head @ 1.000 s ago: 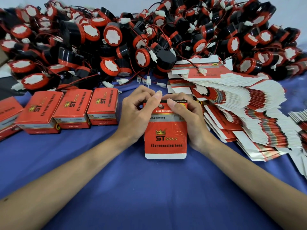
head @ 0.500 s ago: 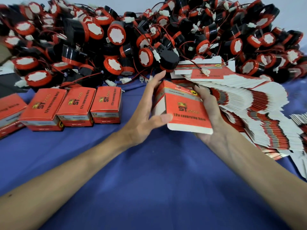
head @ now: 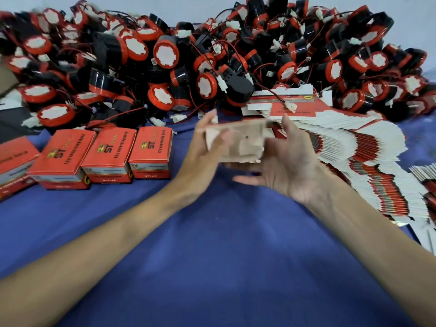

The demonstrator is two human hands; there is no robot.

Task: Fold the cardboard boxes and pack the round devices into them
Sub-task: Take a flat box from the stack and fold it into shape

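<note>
Cloth (head: pixel 224 256), deep blue, bears round devices (head: pixel 165 54) below pale wall (head: pixel 188 5).

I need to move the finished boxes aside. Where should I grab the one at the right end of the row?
Probably from above, with the thumb on the front face and the fingers on the back face of the right-end box. Its left side sits against the next box, so a side pinch has no room, while nothing lies on its flat red top.
</note>
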